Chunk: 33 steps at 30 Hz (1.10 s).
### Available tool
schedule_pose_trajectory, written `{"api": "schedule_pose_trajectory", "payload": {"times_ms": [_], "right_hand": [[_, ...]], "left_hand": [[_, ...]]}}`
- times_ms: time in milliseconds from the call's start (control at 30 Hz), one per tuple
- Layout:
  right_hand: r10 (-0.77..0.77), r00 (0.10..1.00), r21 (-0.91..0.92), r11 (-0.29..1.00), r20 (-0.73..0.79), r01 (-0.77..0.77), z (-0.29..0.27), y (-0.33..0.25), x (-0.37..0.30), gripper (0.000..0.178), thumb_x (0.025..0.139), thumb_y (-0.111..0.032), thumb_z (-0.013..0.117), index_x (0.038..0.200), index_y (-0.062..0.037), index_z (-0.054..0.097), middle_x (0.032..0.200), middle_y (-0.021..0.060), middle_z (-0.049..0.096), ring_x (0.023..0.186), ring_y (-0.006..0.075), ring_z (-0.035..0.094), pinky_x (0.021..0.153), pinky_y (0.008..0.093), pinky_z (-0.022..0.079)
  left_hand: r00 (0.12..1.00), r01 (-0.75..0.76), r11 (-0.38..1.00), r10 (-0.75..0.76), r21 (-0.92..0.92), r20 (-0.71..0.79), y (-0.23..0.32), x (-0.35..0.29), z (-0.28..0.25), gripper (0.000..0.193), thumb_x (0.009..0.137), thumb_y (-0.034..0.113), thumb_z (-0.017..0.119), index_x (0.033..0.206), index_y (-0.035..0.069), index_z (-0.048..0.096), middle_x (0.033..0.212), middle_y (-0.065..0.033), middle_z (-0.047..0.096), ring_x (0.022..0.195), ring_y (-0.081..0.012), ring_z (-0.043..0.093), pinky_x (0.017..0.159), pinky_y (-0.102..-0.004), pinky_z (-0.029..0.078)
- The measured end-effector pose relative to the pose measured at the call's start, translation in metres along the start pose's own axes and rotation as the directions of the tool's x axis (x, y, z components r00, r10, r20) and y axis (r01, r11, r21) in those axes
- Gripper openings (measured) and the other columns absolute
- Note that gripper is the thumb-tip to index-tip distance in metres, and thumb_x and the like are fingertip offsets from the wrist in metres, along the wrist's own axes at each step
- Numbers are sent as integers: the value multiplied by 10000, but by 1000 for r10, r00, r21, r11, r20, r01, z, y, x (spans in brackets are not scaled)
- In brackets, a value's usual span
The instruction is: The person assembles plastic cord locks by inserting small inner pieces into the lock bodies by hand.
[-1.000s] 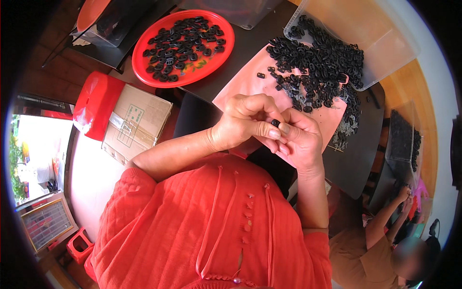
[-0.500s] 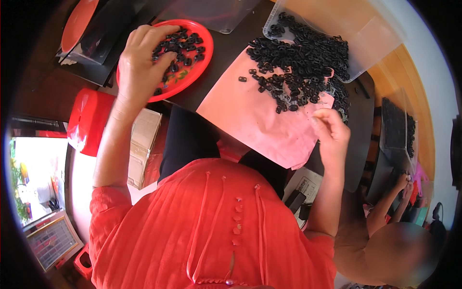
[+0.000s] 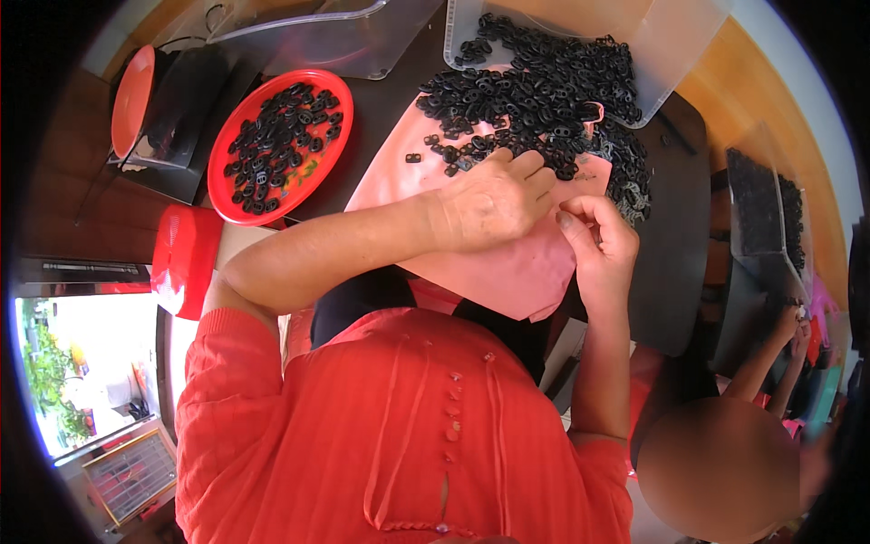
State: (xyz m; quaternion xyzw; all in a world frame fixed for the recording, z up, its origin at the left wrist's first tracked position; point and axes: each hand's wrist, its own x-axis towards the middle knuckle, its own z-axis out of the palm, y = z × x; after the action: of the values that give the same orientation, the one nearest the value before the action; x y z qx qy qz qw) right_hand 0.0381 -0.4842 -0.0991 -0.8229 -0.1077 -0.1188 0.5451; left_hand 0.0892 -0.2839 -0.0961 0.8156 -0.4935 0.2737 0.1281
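Observation:
My left hand [image 3: 498,201] is over the pink cloth [image 3: 507,281] with its fingers curled, at the near edge of a pile of small black plastic pieces with holes [image 3: 535,100]. Anything in its fingertips is hidden. Just to the right, my right hand [image 3: 605,243] is closed, thumb and index finger drawn together at the cloth's right edge. I cannot make out what they pinch. More black pieces lie in the red round tray [image 3: 328,172] at the left, away from both hands.
A clear plastic bin [image 3: 666,100] lies behind the pile on the dark table [image 3: 666,299]. Greyish pieces [image 3: 630,177] are heaped at its right. A red stool [image 3: 186,263] stands at the left. Another person's hands [image 3: 797,331] are beside a second clear bin [image 3: 757,245] at the far right.
My left hand has moved right from over the red tray to the pink cloth beside my right hand, and its fingers have curled. The view has shifted slightly.

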Motion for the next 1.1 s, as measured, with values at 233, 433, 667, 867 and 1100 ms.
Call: {"api": "schedule_pose_trajectory", "payload": {"times_ms": [233,433,667,867,1100], "right_hand": [[58,998,201,978,-11,-54,-10,0,-3,84,882,23,696,948,21,645,805,20,661,716,49,563,647,230,461],[-30,999,63,998,27,29,-9,-3,-6,99,867,48,694,929,9,627,832,51,648,695,99,601,654,254,484],[-141,988,-12,990,57,142,13,-16,4,125,839,57,702,905,-1,612,832,91,632,702,185,635,646,295,497],[-96,994,-49,994,59,99,7,-8,-2,123,824,27,706,880,0,600,825,111,627,692,232,638,634,321,497],[-373,896,-218,879,240,424,17,-24,0,101,812,-17,697,893,-37,640,871,108,627,886,327,624,765,401,510]], "left_hand": [[999,-12,989,18,-149,39,-25,-14,1,178,693,102,690,752,53,529,774,-90,495,722,-281,545,614,-396,470],[996,90,988,-89,-122,8,-25,-35,-38,126,709,26,694,793,61,607,815,-75,514,802,-271,541,665,-400,473],[999,33,998,-33,-47,8,-14,-18,-14,147,655,95,680,767,67,588,844,-83,528,837,-277,538,668,-390,448],[998,42,989,-37,-139,41,-23,-30,-24,150,655,69,684,775,66,593,840,-75,537,824,-274,541,661,-401,443],[988,147,973,-136,-178,73,-29,-39,-29,173,701,33,732,831,40,618,821,-95,550,801,-298,571,701,-422,480]]}}
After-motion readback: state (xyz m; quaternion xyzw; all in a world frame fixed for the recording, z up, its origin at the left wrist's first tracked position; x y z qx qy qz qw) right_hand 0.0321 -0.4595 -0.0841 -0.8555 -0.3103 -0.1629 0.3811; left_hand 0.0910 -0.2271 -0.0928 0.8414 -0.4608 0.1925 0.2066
